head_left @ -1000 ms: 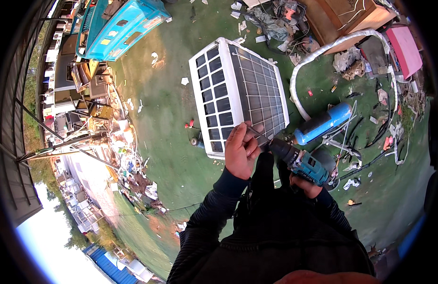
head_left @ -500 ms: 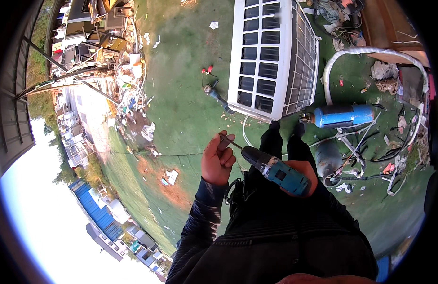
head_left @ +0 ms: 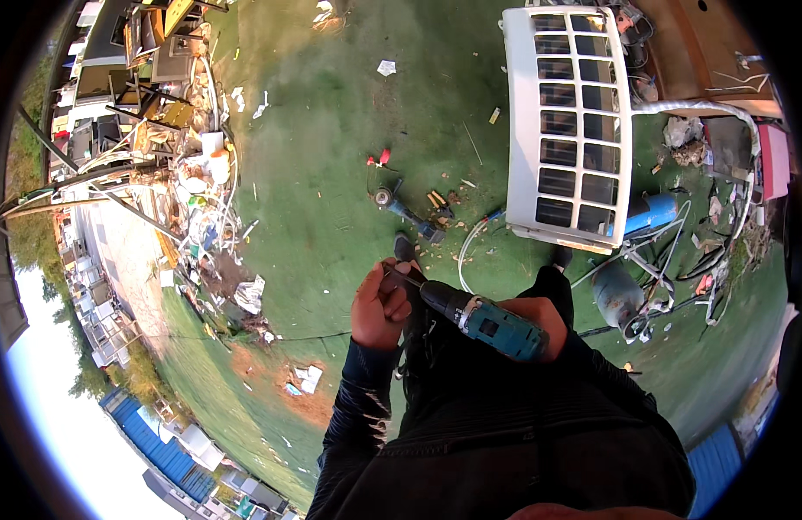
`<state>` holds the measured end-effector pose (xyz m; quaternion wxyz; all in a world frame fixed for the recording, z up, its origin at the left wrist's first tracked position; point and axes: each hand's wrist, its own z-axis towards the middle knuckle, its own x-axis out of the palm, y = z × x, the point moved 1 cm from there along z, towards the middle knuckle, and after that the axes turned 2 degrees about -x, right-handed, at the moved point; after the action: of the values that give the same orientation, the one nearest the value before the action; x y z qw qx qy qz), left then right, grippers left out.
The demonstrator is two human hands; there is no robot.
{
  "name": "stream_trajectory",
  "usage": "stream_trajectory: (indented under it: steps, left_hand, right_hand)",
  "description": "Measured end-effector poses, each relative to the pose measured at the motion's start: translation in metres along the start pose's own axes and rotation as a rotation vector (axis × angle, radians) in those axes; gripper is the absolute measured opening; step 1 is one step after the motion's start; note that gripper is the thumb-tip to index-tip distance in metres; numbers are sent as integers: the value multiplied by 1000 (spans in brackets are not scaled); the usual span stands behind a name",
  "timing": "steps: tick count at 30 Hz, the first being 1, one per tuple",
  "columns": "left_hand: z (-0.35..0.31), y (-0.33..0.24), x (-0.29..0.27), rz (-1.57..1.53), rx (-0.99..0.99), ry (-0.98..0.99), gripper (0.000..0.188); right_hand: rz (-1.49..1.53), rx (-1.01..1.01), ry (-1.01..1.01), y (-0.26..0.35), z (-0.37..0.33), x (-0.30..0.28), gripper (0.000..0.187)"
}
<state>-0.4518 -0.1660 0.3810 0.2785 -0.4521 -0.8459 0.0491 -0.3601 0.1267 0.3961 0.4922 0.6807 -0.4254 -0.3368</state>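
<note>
A teal and black cordless drill (head_left: pixel 496 328) points left in front of my body, with my right hand (head_left: pixel 544 319) wrapped round its grip end. A long thin bit (head_left: pixel 406 276) sticks out of the chuck. My left hand (head_left: pixel 381 309) is closed in a pinch at the bit's far end, its fingers curled. Ahead to the right stands a white air-conditioner outdoor unit (head_left: pixel 524 113) with a grid of dark openings. It is apart from both hands.
A cordless angle grinder (head_left: pixel 407 214) lies on the green ground near my left foot. On the right are a blue gas cylinder (head_left: pixel 652 214), a grey tank (head_left: pixel 617 293) and tangled hoses. Scrap is heaped at the far left.
The outdoor unit has shifted right in view and now covers much of the blue cylinder. My hands and the drill have moved slightly left, and my feet are farther apart.
</note>
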Motion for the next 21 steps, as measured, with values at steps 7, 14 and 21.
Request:
stream_trajectory:
  steps: [7, 14, 21]
  left_hand:
    - [28, -220, -78, 224, 74, 43, 27]
    - [94, -278, 47, 431, -55, 309, 25]
    - [180, -288, 208, 646, -194, 398, 25]
  right_hand:
    - [-127, -71, -121, 66, 159, 140, 60]
    - [-233, -59, -432, 119, 198, 111, 49]
    - [-138, -69, -820, 110, 247, 35, 41]
